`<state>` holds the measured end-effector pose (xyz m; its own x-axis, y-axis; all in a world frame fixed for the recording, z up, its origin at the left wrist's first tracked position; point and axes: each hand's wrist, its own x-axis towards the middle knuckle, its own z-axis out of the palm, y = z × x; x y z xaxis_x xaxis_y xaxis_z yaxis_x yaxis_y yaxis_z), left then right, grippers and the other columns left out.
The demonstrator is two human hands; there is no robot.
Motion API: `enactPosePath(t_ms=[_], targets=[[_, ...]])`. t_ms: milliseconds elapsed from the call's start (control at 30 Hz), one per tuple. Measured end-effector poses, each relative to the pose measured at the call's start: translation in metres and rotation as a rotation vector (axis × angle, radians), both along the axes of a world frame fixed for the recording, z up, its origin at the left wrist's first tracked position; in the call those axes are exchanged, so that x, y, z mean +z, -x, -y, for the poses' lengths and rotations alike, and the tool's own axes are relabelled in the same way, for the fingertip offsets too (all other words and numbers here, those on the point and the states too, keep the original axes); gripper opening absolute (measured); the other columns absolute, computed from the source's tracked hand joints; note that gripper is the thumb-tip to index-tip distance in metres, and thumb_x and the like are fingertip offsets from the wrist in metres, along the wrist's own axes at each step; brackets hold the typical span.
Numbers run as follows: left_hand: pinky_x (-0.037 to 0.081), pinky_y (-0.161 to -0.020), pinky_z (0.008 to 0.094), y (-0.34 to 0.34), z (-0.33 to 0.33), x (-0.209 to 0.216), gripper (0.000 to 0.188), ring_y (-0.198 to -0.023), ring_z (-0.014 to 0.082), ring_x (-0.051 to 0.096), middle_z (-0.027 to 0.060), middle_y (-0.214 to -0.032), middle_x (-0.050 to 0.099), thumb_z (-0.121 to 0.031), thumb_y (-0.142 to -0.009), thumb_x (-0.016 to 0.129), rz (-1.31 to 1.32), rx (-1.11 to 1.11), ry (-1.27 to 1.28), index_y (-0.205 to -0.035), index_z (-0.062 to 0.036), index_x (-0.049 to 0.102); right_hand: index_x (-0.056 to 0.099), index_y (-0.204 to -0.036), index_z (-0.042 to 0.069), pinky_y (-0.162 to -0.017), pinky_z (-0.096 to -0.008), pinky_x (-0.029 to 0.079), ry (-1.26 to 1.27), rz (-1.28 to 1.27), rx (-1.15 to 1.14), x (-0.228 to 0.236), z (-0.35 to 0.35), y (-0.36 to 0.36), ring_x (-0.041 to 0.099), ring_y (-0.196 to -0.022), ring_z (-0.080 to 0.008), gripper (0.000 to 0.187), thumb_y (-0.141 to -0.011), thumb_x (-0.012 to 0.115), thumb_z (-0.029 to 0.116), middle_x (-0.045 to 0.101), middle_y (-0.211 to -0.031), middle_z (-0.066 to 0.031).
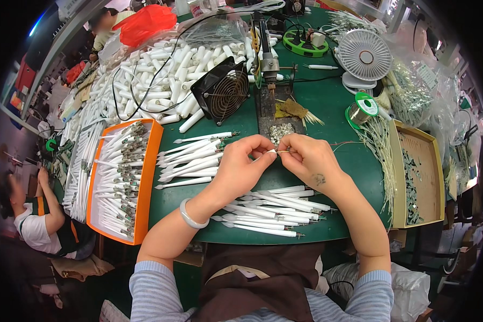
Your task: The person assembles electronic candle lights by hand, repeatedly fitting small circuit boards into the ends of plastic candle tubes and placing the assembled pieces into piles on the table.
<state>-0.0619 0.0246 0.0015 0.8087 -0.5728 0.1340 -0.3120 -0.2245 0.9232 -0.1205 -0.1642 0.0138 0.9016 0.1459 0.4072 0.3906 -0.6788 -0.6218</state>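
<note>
My left hand [240, 165] and my right hand [310, 158] meet over the middle of the green table [198, 206]. Between left thumb and fingers is a small white piece [272, 152]; the palm hides any further part of it. The right fingertips pinch a thin wire [285, 152] close beside it. Left of my left hand lie slim white candle-shaped sticks [193, 153] with pointed tips and wire ends. Another bunch of white candle sticks [273, 212] lies below my hands. Just beyond my fingertips is a soldering iron [270, 70], mounted upright over a heap of metallic bits [282, 130].
An orange box [154, 155] of candle sticks stands left, a yellowish box [444, 188] with small green boards right. Beyond are a black fan [220, 88], white tubes [161, 80], a solder spool [364, 107], a white fan [365, 53] and a power strip [306, 45]. A person [43, 220] sits left.
</note>
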Motion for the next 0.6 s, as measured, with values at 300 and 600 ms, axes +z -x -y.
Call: enactPosePath(t_ms=[300, 600], targets=[[0.038, -0.051, 0.0171, -0.005, -0.003, 0.007, 0.009, -0.069, 0.0039, 0.057, -0.0015, -0.086, 0.064, -0.009, -0.093, 0.065, -0.306, -0.06, 0.147, -0.1, -0.004, 0.064, 0.063, -0.091, 0.004, -0.05, -0.0283, 0.041, -0.028, 0.105, -0.002, -0.004, 0.0, 0.0, 0.047, -0.052, -0.0137, 0.014, -0.078, 0.069, 0.002, 0.051, -0.065, -0.0042], [0.042, -0.052, 0.0192, -0.009, -0.004, 0.01, 0.005, -0.06, 0.0042, 0.055, -0.0021, -0.074, 0.062, -0.009, -0.086, 0.066, -0.512, -0.035, 0.19, -0.088, -0.0048, 0.064, 0.065, -0.089, 0.005, -0.049, -0.0273, 0.039, -0.046, 0.191, -0.006, -0.008, -0.008, 0.0, 0.045, -0.052, -0.0119, 0.016, -0.076, 0.071, 0.001, 0.05, -0.064, -0.0032]])
